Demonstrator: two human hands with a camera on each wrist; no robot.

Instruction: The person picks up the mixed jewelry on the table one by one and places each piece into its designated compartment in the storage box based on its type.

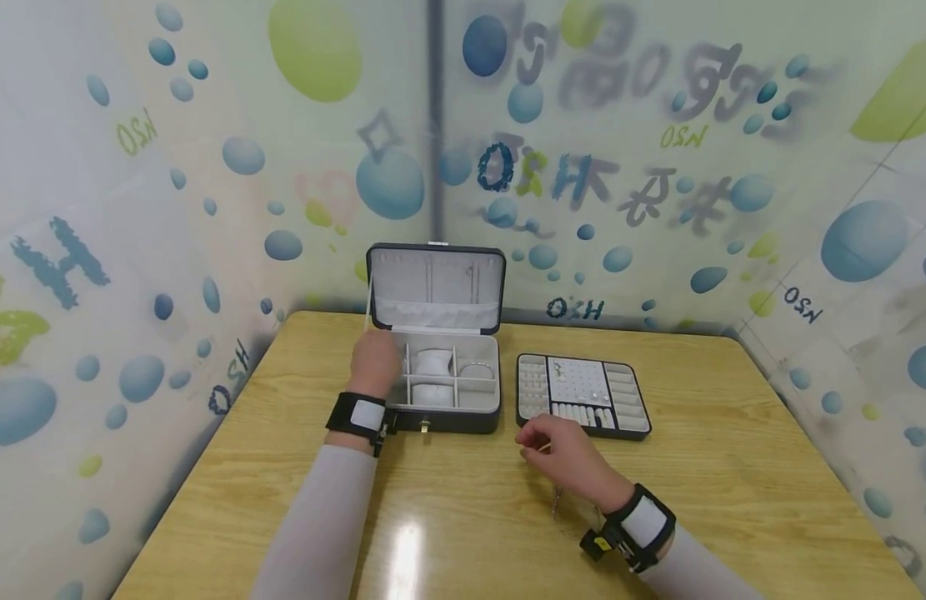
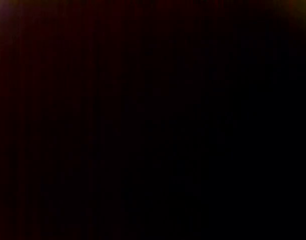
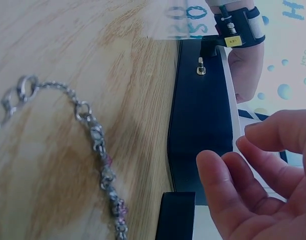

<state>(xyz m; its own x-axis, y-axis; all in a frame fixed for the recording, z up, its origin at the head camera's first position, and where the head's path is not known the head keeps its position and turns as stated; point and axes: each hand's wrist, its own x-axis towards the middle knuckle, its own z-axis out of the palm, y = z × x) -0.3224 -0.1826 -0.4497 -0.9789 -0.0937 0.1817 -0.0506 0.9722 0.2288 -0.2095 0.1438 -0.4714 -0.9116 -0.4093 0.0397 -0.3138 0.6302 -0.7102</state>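
Note:
My left hand (image 1: 376, 363) is at the left compartments of the opened jewelry box (image 1: 470, 421); its fingers face away, so whether it holds anything is hidden. The left wrist view is almost black. Above the table, in front of the jewelry tray (image 1: 629, 433), my right hand (image 1: 571, 454) has loosely bent fingers with nothing between them. Thumb and fingertips stand apart in the right wrist view. A silver chain bracelet (image 3: 107, 175) with pink stones lies on the wood below that hand. Another bracelet (image 1: 476, 365) sits in a right compartment of the box.
White cushions (image 1: 432, 362) fill the box's middle compartments. Its lid (image 1: 436, 315) stands up, with thin chains hanging inside. Earrings (image 1: 558, 368) and ring slots (image 1: 575, 412) are in the tray. The wooden table (image 1: 463, 508) meets printed curtains behind.

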